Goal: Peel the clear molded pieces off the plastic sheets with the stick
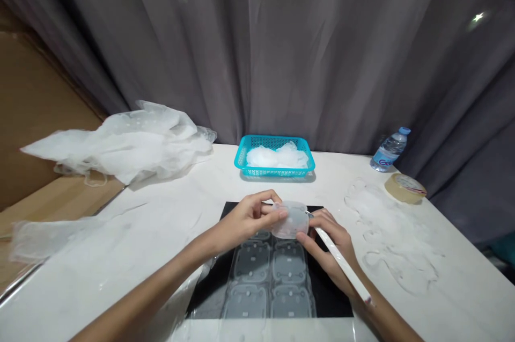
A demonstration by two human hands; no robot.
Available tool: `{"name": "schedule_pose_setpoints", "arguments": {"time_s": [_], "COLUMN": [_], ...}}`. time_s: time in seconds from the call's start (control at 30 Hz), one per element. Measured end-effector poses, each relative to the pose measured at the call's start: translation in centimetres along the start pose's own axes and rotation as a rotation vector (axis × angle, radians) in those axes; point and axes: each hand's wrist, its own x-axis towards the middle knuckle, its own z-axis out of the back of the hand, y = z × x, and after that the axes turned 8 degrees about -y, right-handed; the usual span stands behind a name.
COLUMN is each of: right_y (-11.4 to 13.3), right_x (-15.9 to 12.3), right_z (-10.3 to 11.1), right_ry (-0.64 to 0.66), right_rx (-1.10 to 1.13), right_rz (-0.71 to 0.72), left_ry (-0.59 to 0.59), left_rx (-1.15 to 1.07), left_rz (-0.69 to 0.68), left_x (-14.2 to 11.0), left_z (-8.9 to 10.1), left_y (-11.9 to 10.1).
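Now your left hand (259,213) pinches the plastic piece (295,219) above the black mat (333,302), your right hand (333,242) clasping the white-handled tool (344,264), which slants from the piece's right edge toward your right forearm

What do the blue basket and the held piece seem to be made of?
Blue basket: probably molded plastic, smooth-looking, judging by its perforated sides. Held piece: likely plastic with a matte, frosted finish, since it looks milky and translucent.

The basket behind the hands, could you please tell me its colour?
The basket is turquoise; head view.
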Motion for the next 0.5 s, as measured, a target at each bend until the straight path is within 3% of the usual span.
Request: {"name": "schedule_pose_setpoints", "arguments": {"time_s": [0.1, 0.5], "right_y": [0.1, 0.4], "right_x": [0.2, 0.1], "right_z": [0.0, 0.4], "right_ry": [0.05, 0.055], "right_rx": [0.034, 0.024], "right_rz": [-0.031, 0.005], "left_ry": [-0.03, -0.059], "left_rx": [0.083, 0.444], "left_rz": [-0.044, -0.182], "left_x": [-0.3, -1.7], "left_z": [0.0, 0.8], "left_y": [0.1, -1.3]}}
